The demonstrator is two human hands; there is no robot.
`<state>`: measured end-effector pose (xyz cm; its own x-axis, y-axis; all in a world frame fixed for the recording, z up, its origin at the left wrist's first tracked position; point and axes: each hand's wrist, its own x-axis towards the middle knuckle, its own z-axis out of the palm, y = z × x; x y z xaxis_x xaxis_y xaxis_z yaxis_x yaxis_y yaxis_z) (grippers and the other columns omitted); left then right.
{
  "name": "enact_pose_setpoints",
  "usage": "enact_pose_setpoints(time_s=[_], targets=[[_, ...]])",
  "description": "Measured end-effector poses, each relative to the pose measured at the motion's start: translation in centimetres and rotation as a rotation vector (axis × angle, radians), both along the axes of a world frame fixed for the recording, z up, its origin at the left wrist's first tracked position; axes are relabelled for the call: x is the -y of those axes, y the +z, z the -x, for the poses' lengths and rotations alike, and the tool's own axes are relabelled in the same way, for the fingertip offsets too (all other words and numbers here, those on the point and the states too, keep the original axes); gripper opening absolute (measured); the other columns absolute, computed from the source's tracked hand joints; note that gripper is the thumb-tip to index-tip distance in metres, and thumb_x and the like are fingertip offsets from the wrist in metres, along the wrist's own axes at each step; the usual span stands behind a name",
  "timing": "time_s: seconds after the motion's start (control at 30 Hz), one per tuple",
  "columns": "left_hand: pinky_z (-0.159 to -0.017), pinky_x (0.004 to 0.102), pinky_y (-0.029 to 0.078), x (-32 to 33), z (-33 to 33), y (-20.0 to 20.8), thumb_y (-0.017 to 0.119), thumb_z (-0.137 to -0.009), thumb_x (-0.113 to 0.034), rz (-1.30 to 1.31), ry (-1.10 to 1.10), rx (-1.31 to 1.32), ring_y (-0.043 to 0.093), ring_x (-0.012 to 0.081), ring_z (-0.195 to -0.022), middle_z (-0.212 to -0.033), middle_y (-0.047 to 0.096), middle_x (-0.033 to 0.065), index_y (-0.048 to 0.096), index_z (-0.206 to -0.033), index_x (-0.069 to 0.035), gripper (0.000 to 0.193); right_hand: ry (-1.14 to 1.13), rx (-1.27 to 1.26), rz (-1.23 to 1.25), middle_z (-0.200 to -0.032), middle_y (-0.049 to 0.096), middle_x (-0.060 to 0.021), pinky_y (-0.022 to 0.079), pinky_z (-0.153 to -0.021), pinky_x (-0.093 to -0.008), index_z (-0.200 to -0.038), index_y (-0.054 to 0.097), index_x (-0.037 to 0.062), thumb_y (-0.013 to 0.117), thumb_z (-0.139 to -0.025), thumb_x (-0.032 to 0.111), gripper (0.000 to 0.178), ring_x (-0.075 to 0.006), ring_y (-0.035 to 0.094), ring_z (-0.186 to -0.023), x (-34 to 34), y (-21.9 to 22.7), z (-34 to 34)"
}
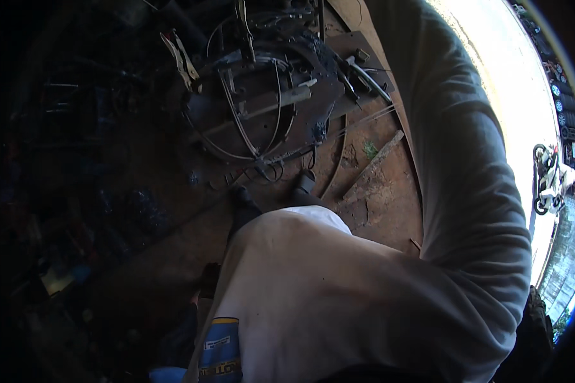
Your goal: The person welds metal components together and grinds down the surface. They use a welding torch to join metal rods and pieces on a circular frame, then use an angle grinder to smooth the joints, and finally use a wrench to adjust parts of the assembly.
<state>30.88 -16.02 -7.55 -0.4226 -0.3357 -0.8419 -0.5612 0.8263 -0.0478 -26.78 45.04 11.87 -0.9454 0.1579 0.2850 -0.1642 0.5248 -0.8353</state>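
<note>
Metal hoop frame (236, 115): over a dark plate (322, 102), beyond the shoes (305, 184). Pliers (184, 64): upper left of frame. Hammer (370, 80): right. Right sleeve (457, 140): extends past top edge. Both hands: unseen; each grip's opening and contents, cannot tell.

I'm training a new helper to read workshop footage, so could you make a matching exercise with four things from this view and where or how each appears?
Things:
1. round rod frame
2. right sleeve
3. motorcycle
4. shoes

Places and looks:
A. far right, out in bright light
B. dark, near the picture's centre
C. upper middle of the picture
D. greyish, reaching the top edge

Pairs: 1-C, 2-D, 3-A, 4-B
</note>
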Motion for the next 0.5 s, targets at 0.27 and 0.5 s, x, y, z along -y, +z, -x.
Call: enact_pose_setpoints(time_s=[0.27,0.5], targets=[[-0.073,0.0348,0.055,-3.0,-2.6,1.2,0.067,-0.080,-0.024,0.033,0.093,0.019,0.068,0.0258,-0.076,-0.088,0.069,0.0132,0.069,-0.099,-0.006,0.027,0.149,-0.024,0.112,-0.073,0.064,-0.0072,0.043,-0.056,-0.0338,-0.091,0.069,0.0029,0.065,-0.084,0.037,0.035,-0.0176,0.057,-0.062,0.2,3.7,0.0],[-0.072,0.0347,0.055,-4.1,-1.5,1.0,0.067,-0.080,-0.025,0.021,0.101,-0.013,0.067,0.0251,-0.076,-0.087,0.068,0.0129,0.068,-0.099,-0.006,0.027,0.158,-0.282,-0.647,-0.072,0.068,-0.0080,0.050,-0.060,-0.0344,-0.095,0.072,0.0052,0.063,-0.087,0.025,0.023,-0.0196,0.065,-0.068,-4.2,3.7,4.2]])
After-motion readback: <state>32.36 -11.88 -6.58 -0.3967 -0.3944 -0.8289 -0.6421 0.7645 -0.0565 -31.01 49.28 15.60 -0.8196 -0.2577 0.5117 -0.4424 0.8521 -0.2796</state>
